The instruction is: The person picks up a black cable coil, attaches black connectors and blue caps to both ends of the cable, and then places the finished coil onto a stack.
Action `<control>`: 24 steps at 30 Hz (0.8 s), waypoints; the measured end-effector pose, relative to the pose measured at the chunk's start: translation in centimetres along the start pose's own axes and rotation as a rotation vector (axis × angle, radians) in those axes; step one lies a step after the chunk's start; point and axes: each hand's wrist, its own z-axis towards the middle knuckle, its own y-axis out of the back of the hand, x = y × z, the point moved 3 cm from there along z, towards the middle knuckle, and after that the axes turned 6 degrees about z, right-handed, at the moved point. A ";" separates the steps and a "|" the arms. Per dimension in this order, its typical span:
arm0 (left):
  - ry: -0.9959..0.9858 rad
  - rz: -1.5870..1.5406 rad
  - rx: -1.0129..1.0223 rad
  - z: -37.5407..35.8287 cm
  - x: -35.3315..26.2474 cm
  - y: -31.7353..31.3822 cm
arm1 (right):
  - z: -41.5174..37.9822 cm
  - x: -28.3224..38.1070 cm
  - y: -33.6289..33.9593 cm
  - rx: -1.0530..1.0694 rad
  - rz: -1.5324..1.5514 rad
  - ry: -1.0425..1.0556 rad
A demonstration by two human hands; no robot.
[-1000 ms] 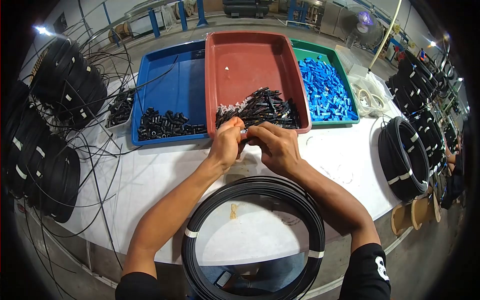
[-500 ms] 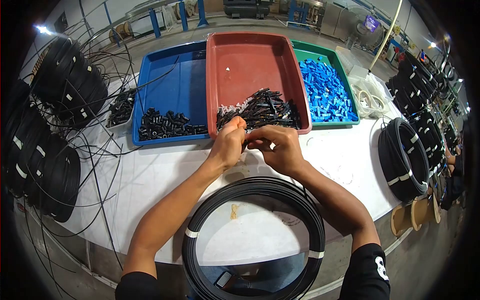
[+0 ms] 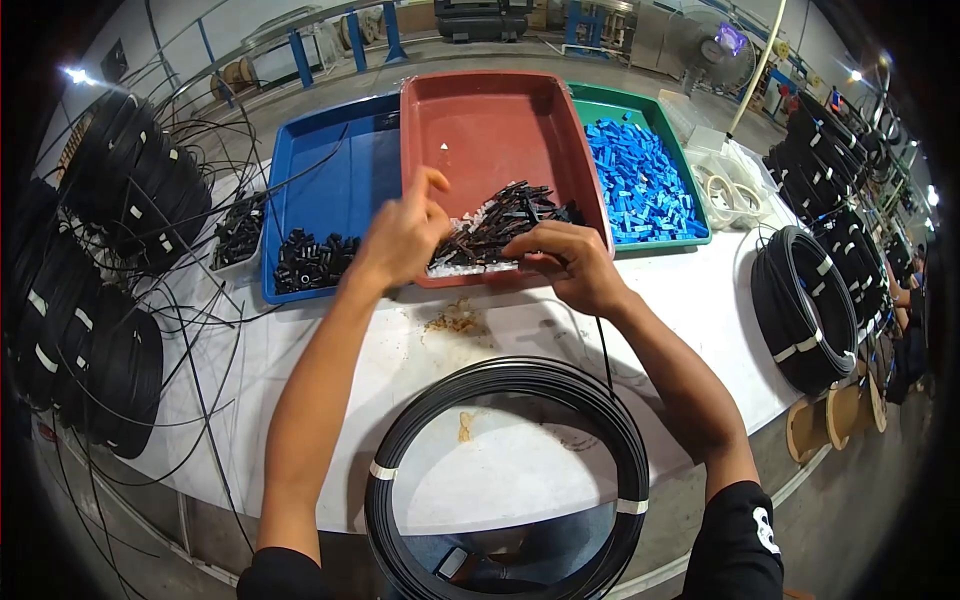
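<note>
My left hand (image 3: 405, 235) is raised over the front left edge of the red tray (image 3: 485, 120), blurred, with its fingers curled; whether anything is in it cannot be made out. My right hand (image 3: 570, 265) is at the tray's front right, fingers pinched round the end of a black cable that runs down to the coil (image 3: 510, 372). The coil, bound with white tape, lies at the table's front edge. Black and whitish small parts (image 3: 505, 225) fill the front of the red tray, close to both hands.
A blue tray (image 3: 335, 190) with black fittings (image 3: 310, 262) stands left, a green tray (image 3: 700, 215) with blue pieces (image 3: 645, 180) right. Black coils (image 3: 130, 180) and loose cables crowd the left; another coil (image 3: 805, 305) lies right, near a clear bag (image 3: 735, 195).
My hands, together before, are now apart. The left has moved up and left; the right has shifted slightly right, and cable now shows below it.
</note>
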 end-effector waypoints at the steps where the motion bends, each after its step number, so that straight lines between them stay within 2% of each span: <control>1: -0.003 -0.003 0.000 0.9 0.9 -0.1 | 0.0 -0.3 0.5 0.002 -0.023 -0.008; 3: -0.238 0.329 -0.046 2.2 1.4 -0.2 | 0.1 -0.7 0.9 0.003 -0.052 -0.006; 4: -0.246 0.331 -0.050 2.5 1.6 -0.6 | 0.0 -0.9 1.0 0.001 -0.045 0.007; 6: -0.432 0.590 -0.076 2.5 1.0 -2.0 | -0.2 -1.2 1.1 -0.008 -0.038 0.015; 7: -0.364 0.705 -0.074 2.6 0.6 -2.6 | -0.2 -1.3 1.1 0.002 -0.053 0.031; 11: -0.359 0.705 -0.042 4.0 0.6 -4.5 | -0.6 -2.1 1.1 0.010 -0.104 0.071; 14: -0.276 0.716 0.018 4.9 1.7 -5.2 | -0.6 -2.3 1.2 -0.023 -0.144 0.098; 16: -0.168 0.519 0.007 4.9 2.3 -4.8 | -0.8 -2.3 1.3 -0.059 -0.157 0.107; 17: -0.223 0.543 0.031 5.1 2.3 -5.0 | -0.8 -2.3 1.2 -0.072 -0.149 0.109; 24: -0.277 0.717 0.088 4.8 1.0 -4.8 | -0.9 -2.4 1.1 -0.063 -0.183 0.107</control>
